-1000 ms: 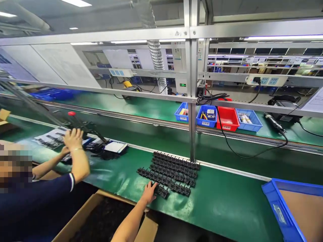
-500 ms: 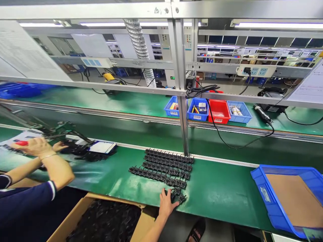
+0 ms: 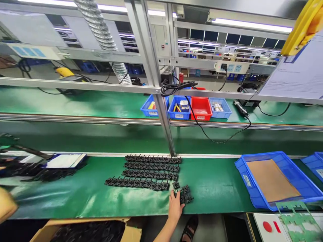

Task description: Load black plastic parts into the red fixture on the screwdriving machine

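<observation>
Where the green bench (image 3: 214,188) meets its near edge: 1 hand (image 3: 175,207) lies flat on the mat, fingers spread, its grip open and closed on nothing; which of the person's hands it is cannot be told for sure, though it looks like the right.
Loose parts: a small cluster of black plastic parts (image 3: 185,195) sits touching the fingertips (image 3: 179,196), just right of the rows.
Rows: black parts of the same kind (image 3: 148,171) lie in 4 neat lines on the mat, the front line longest, reaching left.
Look of the parts: dark, matte, small, with little tabs sticking out at the sides; finer detail is too small to tell.
Blue tray, right: a large blue tray (image 3: 242,174) rests on the bench, holding a flat brown sheet (image 3: 272,179).
Cardboard box: an open box (image 3: 45,232) below the bench edge holds a heap of black parts (image 3: 93,231).
Back shelf bins: 3 small blue bins (image 3: 178,108) and 1 red bin (image 3: 201,108) stand side by side; the blue ones hold small tools and parts, the red one looks bare.
Far left: a blurred pile of black pieces (image 3: 50,173) beside a white sheet (image 3: 63,160).
</observation>
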`<action>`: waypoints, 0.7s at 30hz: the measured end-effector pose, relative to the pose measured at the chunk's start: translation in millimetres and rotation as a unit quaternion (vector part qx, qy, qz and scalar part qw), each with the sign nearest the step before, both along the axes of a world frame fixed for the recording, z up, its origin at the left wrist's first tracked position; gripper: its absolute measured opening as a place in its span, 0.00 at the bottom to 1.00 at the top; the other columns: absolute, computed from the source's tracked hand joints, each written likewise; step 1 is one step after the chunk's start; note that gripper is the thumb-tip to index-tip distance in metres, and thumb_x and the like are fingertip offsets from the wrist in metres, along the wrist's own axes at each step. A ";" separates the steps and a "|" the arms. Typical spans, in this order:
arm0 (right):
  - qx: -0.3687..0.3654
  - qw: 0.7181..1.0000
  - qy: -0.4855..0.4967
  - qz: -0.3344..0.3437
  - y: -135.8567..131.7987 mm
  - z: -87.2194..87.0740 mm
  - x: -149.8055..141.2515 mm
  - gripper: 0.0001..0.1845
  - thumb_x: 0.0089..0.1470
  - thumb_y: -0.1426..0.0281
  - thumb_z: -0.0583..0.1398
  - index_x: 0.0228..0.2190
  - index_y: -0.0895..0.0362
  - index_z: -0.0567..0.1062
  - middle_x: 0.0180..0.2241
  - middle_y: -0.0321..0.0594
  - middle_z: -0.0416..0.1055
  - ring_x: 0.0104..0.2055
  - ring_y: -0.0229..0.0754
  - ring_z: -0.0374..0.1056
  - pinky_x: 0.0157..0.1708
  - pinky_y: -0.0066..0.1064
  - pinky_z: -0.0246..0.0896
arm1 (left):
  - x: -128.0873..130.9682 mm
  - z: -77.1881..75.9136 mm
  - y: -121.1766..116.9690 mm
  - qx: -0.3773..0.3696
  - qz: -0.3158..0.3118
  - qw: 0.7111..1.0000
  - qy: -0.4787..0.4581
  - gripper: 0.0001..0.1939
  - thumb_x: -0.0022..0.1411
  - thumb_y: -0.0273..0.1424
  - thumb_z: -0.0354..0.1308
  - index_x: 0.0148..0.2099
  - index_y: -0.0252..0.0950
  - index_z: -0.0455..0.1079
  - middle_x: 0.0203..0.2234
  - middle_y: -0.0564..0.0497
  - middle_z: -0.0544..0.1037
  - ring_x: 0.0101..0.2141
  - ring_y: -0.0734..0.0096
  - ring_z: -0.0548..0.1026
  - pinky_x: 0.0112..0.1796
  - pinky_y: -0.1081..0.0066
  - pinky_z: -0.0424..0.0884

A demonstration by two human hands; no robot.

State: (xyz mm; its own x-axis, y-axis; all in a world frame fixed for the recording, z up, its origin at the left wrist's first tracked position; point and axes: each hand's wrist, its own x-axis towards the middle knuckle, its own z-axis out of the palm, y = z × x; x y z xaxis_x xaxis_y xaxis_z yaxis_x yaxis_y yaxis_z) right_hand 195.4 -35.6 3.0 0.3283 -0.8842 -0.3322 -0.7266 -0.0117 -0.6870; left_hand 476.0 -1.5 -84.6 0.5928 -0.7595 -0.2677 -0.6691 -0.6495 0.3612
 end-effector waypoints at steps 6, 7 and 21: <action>-0.036 0.989 0.108 0.094 -32.9 -28.0 87.0 0.33 0.50 0.74 0.63 0.57 0.39 0.72 0.60 0.44 0.70 0.67 0.65 0.64 0.63 0.56 0.66 | 4.6 9.2 -4.3 0.017 -0.075 0.997 0.031 0.35 0.55 0.27 0.61 0.66 0.36 0.68 0.70 0.36 0.58 0.67 0.42 0.60 0.65 0.55 0.58; -0.042 0.985 0.127 0.112 -38.1 -33.8 105.9 0.39 0.47 0.78 0.63 0.59 0.41 0.71 0.64 0.46 0.66 0.69 0.65 0.60 0.64 0.55 0.65 | 6.7 10.2 -3.3 0.017 -0.085 0.996 0.035 0.34 0.57 0.27 0.60 0.67 0.36 0.68 0.69 0.37 0.60 0.67 0.44 0.60 0.65 0.56 0.58; -0.090 0.937 0.150 0.301 -108.2 -23.1 156.9 0.40 0.42 0.85 0.59 0.58 0.52 0.71 0.65 0.51 0.63 0.69 0.59 0.57 0.66 0.48 0.59 | 30.4 2.5 25.2 0.011 -0.115 0.990 0.077 0.36 0.55 0.26 0.58 0.67 0.43 0.69 0.67 0.44 0.65 0.69 0.53 0.60 0.69 0.59 0.58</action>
